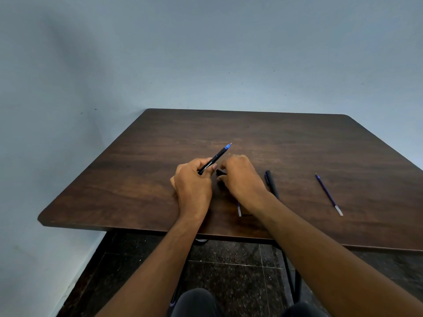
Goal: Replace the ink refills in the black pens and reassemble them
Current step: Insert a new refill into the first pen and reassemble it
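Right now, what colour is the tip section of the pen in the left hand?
Blue, on a black pen held by the left hand; the head view shows it.

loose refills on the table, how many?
2: one refill lies far right; another refill pokes out under the right wrist, mostly hidden. More may be hidden beneath the hands.

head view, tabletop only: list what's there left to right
left hand gripping a black pen with a blue tip → right hand on a small black part → second black pen lying flat → loose refill lying apart at far right.
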`<state>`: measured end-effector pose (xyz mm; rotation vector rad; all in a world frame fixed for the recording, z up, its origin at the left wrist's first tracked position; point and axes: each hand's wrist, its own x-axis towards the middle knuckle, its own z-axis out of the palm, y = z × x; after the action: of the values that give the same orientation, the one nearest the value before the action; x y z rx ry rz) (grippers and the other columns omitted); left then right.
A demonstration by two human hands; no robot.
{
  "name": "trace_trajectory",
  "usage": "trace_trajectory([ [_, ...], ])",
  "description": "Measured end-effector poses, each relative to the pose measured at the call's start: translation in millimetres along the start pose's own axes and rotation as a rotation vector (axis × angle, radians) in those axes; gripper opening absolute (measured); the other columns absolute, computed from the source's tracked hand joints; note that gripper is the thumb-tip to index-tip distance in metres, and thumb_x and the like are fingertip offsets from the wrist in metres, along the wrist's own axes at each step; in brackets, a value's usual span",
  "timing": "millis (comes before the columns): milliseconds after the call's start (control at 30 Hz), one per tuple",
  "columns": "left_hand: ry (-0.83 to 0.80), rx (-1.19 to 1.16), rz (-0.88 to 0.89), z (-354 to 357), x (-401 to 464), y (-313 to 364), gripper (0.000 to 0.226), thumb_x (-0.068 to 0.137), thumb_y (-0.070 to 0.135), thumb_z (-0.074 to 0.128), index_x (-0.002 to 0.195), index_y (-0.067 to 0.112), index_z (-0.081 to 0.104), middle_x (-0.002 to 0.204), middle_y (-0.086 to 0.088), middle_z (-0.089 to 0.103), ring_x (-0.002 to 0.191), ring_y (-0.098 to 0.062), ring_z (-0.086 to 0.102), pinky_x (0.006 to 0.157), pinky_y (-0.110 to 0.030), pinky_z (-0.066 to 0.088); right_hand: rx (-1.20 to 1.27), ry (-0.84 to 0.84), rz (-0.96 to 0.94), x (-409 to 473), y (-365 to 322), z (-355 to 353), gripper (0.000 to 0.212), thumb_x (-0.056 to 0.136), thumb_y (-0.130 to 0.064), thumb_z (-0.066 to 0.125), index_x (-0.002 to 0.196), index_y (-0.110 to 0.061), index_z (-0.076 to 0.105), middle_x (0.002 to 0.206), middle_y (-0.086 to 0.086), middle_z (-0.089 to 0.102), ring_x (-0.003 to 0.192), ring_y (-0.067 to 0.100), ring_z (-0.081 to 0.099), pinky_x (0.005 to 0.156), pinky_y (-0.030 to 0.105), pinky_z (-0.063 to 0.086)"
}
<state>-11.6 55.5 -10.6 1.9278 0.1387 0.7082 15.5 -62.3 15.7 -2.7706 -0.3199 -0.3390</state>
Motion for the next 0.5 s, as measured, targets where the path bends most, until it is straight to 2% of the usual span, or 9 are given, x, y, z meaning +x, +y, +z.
trace_trajectory([
  [67, -0.002, 0.000, 0.000, 1, 1, -1, 0.017, 0.085, 0.032, 0.075, 0.098, 0.043, 0.075, 0.086, 0.027, 0.070, 0.098, -0.007, 0.067, 0.094, -0.047, 0.052, 0.020, 0.001, -0.008, 1, 0, -2, 0.010, 0.091, -0.014, 0.063, 0.096, -0.006, 0.068, 0.098, 0.015, 0.067, 0.089, 0.031, 0.063, 0.072, 0.037, 0.049],
  [167, -0.001, 0.003, 0.002, 1, 1, -1, 0.022, 0.086, 0.031, 0.075, 0.095, 0.051, 0.071, 0.087, 0.028, 0.070, 0.099, -0.006, 0.067, 0.094, -0.047, 0.052, 0.017, -0.066, 0.060, 7, -6, -7, 0.016, 0.093, -0.016, 0.067, 0.108, -0.013, 0.069, 0.109, 0.008, 0.066, 0.088, 0.020, 0.058, 0.075, 0.034, 0.050],
  [233, -0.006, 0.016, 0.014, 1, 1, 0, 0.030, 0.086, 0.029, 0.075, 0.094, 0.057, 0.067, 0.088, 0.030, 0.069, 0.099, -0.004, 0.067, 0.095, -0.046, 0.052, 0.049, -0.051, 0.080, 8, -8, -7, 0.019, 0.092, -0.018, 0.070, 0.111, -0.016, 0.072, 0.110, 0.005, 0.066, 0.089, 0.016, 0.060, 0.078, 0.032, 0.053],
  [367, 0.007, 0.017, 0.041, 0, 1, -1, 0.023, 0.086, 0.029, 0.075, 0.102, 0.047, 0.073, 0.087, 0.032, 0.068, 0.099, -0.001, 0.067, 0.095, -0.046, 0.052, 0.153, 0.015, 0.108, 3, -5, -12, 0.013, 0.091, -0.016, 0.069, 0.100, -0.012, 0.078, 0.091, 0.004, 0.072, 0.078, 0.015, 0.066, 0.070, 0.030, 0.057],
  [500, 0.010, 0.006, 0.049, 1, 1, -2, 0.021, 0.087, 0.035, 0.075, 0.104, 0.045, 0.073, 0.091, 0.028, 0.070, 0.099, -0.003, 0.066, 0.096, -0.046, 0.052, 0.340, 0.009, 0.161, 1, 3, -29, 0.028, 0.086, -0.012, 0.072, 0.114, -0.007, 0.075, 0.099, 0.005, 0.075, 0.084, 0.013, 0.069, 0.077, 0.024, 0.057],
])
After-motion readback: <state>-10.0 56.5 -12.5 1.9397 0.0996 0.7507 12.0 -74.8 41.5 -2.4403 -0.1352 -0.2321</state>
